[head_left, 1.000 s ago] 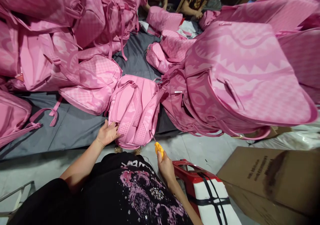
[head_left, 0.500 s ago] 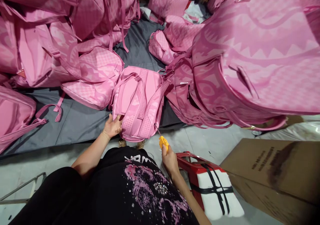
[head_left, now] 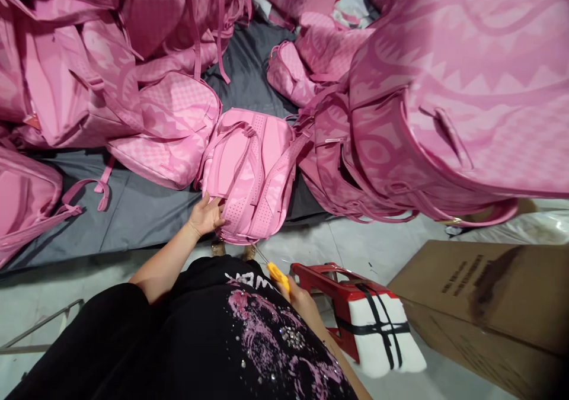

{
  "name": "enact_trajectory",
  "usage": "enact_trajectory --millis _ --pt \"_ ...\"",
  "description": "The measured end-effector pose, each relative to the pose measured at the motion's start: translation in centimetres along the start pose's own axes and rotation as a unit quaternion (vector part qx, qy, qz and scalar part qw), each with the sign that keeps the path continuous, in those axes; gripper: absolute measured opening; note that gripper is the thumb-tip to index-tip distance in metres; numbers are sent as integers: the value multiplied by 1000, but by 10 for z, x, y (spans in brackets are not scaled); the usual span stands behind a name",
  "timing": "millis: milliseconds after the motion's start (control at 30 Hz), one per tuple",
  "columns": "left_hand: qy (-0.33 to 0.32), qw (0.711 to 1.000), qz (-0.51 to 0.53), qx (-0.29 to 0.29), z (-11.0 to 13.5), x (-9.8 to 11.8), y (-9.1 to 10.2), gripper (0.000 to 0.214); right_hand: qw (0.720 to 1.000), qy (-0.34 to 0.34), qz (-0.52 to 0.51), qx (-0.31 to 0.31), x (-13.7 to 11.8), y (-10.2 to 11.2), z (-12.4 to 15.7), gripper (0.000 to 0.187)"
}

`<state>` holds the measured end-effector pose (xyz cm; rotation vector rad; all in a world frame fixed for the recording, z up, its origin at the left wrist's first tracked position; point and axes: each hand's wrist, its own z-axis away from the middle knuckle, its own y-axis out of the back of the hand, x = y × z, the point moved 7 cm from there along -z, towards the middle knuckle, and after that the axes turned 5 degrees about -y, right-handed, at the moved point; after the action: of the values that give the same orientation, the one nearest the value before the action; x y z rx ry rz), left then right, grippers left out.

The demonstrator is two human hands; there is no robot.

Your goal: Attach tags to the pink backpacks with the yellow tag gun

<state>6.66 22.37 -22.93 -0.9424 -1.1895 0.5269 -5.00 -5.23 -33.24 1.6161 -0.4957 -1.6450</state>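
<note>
A small pink backpack (head_left: 229,160) lies with its padded back and shoulder straps facing up at the table's near edge. My left hand (head_left: 205,215) grips its lower left side, fingers at the strap's edge, with some fingertips hidden. Held in my right hand (head_left: 299,298) is a yellow-handled tool (head_left: 278,274) with a slim metal tip; its exact kind is hard to make out. The tip points up and left, close under the backpack's bottom edge; whether it touches, I cannot tell.
Pink backpacks are heaped at the left (head_left: 102,86). A large pink backpack (head_left: 444,92) fills the right. A dark cloth (head_left: 133,216) covers the table. On the floor at my right are a red stool (head_left: 347,293) with a strapped white pad and a cardboard box (head_left: 480,305).
My right hand with the yellow-handled tool has moved left and down, from the backpack's lower right side to below its bottom edge. My left hand keeps to the lower left side.
</note>
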Motion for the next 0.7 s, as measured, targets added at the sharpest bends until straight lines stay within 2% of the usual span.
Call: enact_trajectory --millis 100,233,333,433,500,533,567,600,633,667,700 --pt "-23 999 -31 7 -3 -1 -7 50 995 20 97 -29 -32 3 -14 45" --pt "-60 995 -68 40 -4 -2 -10 36 982 23 170 -77 -50 7 -23 27" --pt "-60 994 -78 44 -6 -1 -13 36 972 4 207 -107 -47 2 -26 23" --pt "-49 993 -94 56 -8 1 -14 34 967 -52 233 -92 -35 2 -30 25" --pt "-37 983 -153 94 -6 1 -9 33 967 -70 226 -91 -29 0 -30 26" --pt "-45 967 -207 139 -2 2 -3 34 969 -73 219 -94 -27 -1 -29 26" --pt "-79 936 -279 198 6 6 4 37 969 -78 211 -101 -24 -3 -28 26" --pt "-138 884 -370 250 16 13 7 43 969 -86 204 -106 -21 -5 -27 28" --pt "-211 808 -476 276 27 19 3 52 970 -95 197 -110 -19 -6 -27 29" --pt "-279 714 -587 260 36 19 -7 60 970 -103 188 -111 -16 -6 -26 30" --pt "-327 609 -694 203 41 10 -20 67 971 -107 181 -111 -15 -6 -27 31"
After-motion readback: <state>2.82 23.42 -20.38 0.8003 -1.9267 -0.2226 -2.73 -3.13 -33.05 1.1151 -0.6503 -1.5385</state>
